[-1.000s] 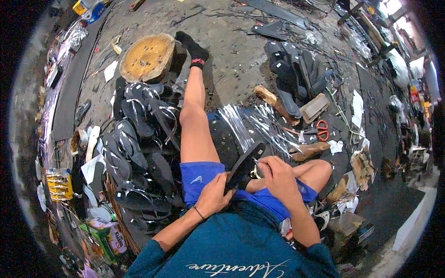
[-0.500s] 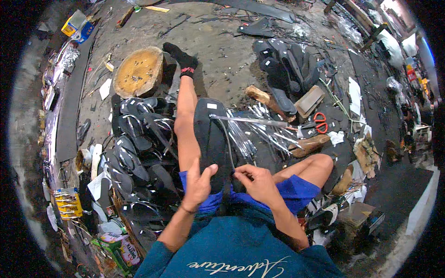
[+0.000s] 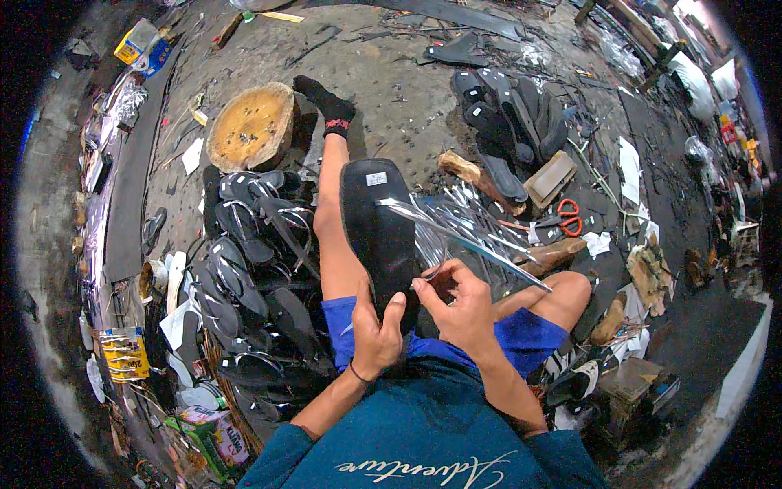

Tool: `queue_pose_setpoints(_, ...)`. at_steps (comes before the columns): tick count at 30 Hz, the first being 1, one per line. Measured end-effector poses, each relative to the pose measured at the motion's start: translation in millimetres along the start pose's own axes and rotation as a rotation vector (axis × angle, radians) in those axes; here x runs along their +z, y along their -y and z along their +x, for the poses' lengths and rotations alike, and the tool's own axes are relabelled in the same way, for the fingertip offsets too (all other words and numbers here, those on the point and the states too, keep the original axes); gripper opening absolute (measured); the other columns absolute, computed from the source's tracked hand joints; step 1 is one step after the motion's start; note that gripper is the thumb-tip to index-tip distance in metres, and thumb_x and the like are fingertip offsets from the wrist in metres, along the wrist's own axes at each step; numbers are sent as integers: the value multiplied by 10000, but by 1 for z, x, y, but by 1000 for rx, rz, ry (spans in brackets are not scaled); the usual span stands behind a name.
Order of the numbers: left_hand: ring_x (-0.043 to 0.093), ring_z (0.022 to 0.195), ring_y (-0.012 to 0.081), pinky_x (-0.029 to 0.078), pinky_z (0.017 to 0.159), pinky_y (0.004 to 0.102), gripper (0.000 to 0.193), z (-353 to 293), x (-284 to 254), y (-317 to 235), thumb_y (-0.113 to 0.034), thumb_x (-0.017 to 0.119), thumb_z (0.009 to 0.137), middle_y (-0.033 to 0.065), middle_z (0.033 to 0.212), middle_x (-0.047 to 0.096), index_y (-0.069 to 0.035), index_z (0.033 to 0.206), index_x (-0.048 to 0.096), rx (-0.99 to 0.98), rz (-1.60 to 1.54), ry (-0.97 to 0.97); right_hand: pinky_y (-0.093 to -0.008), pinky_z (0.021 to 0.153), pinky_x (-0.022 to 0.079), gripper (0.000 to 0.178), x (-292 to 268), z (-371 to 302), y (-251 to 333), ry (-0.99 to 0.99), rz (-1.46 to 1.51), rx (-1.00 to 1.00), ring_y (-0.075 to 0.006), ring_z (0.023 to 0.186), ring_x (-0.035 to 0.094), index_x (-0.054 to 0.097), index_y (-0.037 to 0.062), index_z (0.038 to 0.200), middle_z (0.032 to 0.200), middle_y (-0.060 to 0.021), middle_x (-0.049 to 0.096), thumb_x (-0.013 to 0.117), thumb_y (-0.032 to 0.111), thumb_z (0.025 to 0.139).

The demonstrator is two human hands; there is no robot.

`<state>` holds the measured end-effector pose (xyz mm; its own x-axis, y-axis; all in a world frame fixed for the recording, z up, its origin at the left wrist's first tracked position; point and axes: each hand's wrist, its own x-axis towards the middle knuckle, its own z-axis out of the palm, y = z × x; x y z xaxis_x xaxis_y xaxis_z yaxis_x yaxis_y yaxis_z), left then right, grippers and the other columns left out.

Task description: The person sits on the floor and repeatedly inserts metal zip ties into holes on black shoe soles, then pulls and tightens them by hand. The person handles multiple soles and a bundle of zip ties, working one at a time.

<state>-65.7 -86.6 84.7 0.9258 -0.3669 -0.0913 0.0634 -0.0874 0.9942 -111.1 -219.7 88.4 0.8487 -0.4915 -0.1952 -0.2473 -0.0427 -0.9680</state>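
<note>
A worker seated on the floor held a black sandal just above the lap, its end with the white sticker pointing away. The left hand was clamped on the near part, thumb on top at the edge; the right hand had thumb and fingers pinched together at the right edge, apparently on a thin strap (the grip was too small to be sure of). A second earlier the sandal had stood edge-on; it had since been turned broad face up, and a silver strip that had reached straight out rightward slanted toward the bent knee. That left its long end loose, suggesting unfinished work there. Dark scraps littered the grimy floor. A round wood block stood beside the socked foot, above a heap of strapped sandals. More silver strips lay near red-handled scissors, with dark soles piled farther off.
</note>
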Motion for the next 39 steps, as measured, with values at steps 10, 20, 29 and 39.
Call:
queue_pose_setpoints(10, 470, 1280, 265, 348, 1102, 351, 555, -3, 5, -2, -53, 551, 914, 161, 1400, 484, 37, 1432, 372, -119, -95, -68, -327, 639, 524, 136, -4, 2, -13, 65, -182, -376, -240, 730, 676, 630, 20, 829, 806, -108, 664, 754, 73, 820)
queue_pose_setpoints(20, 543, 1116, 244, 443, 960, 338, 576, 0, -4, 30, -142, 597, 923, 209, 1256, 556, 109, 1399, 391, -171, 41, -123, -326, 682, 494, 206, -17, 21, -17, 305, -92, -310, -189, 739, 603, 599, 14, 873, 800, -97, 604, 744, 161, 873)
queue_pose_setpoints(29, 559, 1056, 227, 456, 924, 351, 478, 4, -6, 47, -110, 625, 876, 185, 1146, 608, 121, 1275, 500, -142, -152, -40, -359, 769, 521, 228, -27, 15, -21, 243, -138, -281, -253, 839, 660, 650, 10, 983, 857, -126, 659, 737, 189, 873)
queue_pose_setpoints(39, 645, 1071, 366, 500, 949, 392, 539, 34, -78, 6, -277, 767, 826, 225, 1138, 671, -31, 1276, 599, 285, 719, 585, -317, 726, 530, 143, -62, 23, -52, -160, -192, -226, -189, 763, 659, 658, 18, 1015, 911, -60, 677, 630, 150, 968)
